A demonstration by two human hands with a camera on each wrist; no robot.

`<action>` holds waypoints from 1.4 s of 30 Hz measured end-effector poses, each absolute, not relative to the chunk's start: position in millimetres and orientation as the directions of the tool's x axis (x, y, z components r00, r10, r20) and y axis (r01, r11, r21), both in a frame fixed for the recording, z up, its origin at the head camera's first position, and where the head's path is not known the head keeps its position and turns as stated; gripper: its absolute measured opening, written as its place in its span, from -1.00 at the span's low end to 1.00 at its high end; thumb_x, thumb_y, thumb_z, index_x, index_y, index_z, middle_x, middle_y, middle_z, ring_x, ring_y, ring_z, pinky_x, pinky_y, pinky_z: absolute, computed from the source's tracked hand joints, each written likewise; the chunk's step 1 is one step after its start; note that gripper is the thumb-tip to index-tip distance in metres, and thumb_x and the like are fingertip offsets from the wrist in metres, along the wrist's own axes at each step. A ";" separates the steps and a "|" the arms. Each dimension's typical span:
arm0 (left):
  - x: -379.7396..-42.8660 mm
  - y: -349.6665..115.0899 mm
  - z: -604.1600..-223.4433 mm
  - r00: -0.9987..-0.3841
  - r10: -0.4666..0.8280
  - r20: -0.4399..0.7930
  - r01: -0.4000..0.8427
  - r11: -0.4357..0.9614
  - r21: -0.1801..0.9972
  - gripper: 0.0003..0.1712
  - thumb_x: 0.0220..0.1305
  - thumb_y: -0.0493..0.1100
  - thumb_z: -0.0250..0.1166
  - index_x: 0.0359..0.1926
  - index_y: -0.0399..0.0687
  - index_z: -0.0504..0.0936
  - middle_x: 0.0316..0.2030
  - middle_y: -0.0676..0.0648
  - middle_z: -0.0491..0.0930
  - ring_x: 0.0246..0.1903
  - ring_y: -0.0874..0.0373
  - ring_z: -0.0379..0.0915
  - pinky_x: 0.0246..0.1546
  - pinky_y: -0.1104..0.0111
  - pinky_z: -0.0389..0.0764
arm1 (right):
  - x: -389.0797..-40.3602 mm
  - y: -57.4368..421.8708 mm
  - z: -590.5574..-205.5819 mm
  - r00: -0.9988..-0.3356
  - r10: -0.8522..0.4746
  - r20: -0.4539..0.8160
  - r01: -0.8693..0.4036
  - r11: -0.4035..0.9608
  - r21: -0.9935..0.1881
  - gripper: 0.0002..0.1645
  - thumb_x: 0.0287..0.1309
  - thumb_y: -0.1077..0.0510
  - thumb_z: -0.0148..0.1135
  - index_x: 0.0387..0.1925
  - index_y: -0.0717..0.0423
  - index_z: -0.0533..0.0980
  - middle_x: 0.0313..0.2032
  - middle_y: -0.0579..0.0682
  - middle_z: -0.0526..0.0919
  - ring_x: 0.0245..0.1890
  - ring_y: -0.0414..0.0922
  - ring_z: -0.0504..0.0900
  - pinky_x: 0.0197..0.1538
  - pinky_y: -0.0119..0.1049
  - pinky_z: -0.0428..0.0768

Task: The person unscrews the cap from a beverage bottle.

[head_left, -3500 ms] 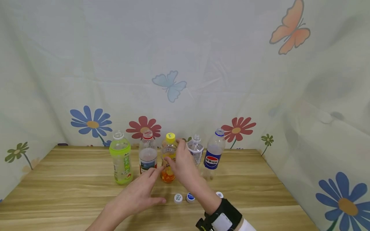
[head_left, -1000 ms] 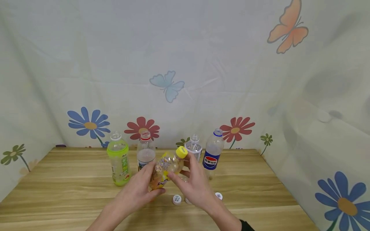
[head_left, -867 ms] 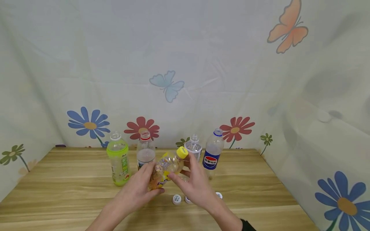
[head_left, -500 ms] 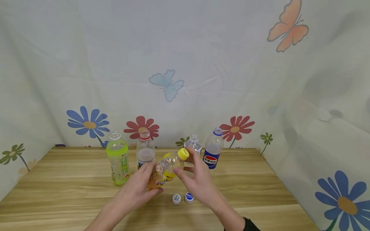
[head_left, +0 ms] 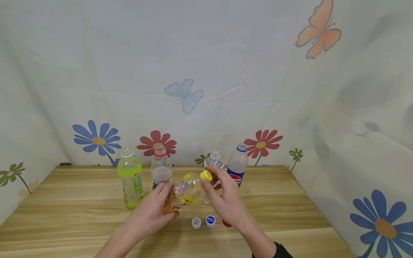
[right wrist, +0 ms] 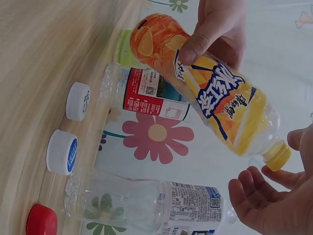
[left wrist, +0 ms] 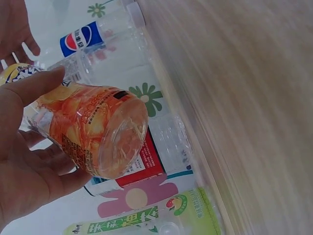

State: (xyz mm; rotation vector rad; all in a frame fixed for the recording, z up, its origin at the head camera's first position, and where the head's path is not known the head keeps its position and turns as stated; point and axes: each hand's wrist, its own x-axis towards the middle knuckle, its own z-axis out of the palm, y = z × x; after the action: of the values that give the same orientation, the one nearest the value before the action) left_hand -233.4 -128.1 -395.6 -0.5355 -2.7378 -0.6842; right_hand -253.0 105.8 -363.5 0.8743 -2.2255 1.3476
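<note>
My left hand (head_left: 151,206) grips the lower part of an iced tea bottle (head_left: 184,191) with an orange and yellow label, held tilted above the table, its neck to the upper right. A yellow bottle cap (head_left: 206,175) sits on its mouth. The thumb and index finger of my right hand (head_left: 227,195) pinch that cap; the other fingers are spread loosely, as the right wrist view shows. In the left wrist view the bottle's clear base (left wrist: 124,137) faces the camera, and the cap is out of sight there.
Uncapped bottles stand behind: a green one (head_left: 130,182), a red-ringed one (head_left: 161,170), a clear one (head_left: 214,163) and a Pepsi bottle (head_left: 237,165). On the wooden table (head_left: 80,215) lie a white cap (head_left: 196,223), a blue-topped cap (head_left: 210,221) and a red cap (head_left: 227,223).
The iced tea bottle stood upright on the table at first; my left hand has since lifted and tilted it. Lately it leans further right, and the red cap has come into sight.
</note>
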 end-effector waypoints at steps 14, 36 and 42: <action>-235.4 -127.0 -396.2 -0.863 0.347 0.368 0.468 0.823 0.322 -0.13 -0.10 -0.04 0.61 0.25 -0.05 0.42 -0.05 0.06 0.46 -0.12 0.19 0.49 -0.10 0.30 0.53 | -252.6 118.5 -360.8 -0.766 -0.259 0.588 -0.635 0.441 -0.633 -0.87 0.40 0.06 0.16 -0.18 -0.03 0.60 -0.45 -0.23 0.51 -0.49 -0.20 0.45 -0.50 -0.43 0.46; -230.6 -130.5 -393.2 -0.852 0.355 0.385 0.466 0.848 0.250 -0.18 -0.06 -0.14 0.58 0.26 -0.14 0.46 0.03 0.00 0.54 -0.05 0.13 0.54 0.00 0.28 0.51 | -249.6 119.2 -355.4 -0.835 -0.315 0.452 -0.551 0.483 -0.681 -0.88 0.35 0.11 0.22 -0.13 -0.02 0.59 -0.37 -0.25 0.53 -0.40 -0.20 0.49 -0.38 -0.41 0.54; -230.6 -131.3 -392.1 -0.853 0.358 0.379 0.464 0.853 0.238 -0.18 -0.07 -0.15 0.58 0.25 -0.15 0.47 -0.01 0.00 0.55 -0.09 0.14 0.55 -0.03 0.29 0.52 | -249.4 119.4 -356.1 -0.838 -0.327 0.438 -0.546 0.479 -0.687 -0.86 0.34 0.12 0.23 -0.10 0.00 0.58 -0.35 -0.24 0.52 -0.38 -0.19 0.50 -0.34 -0.40 0.56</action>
State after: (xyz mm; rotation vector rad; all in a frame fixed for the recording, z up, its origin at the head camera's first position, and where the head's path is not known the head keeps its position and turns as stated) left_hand -230.6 -131.3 -392.1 -0.6179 -2.7066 -0.4638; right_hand -249.4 119.4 -356.1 0.7480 -2.4810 1.2857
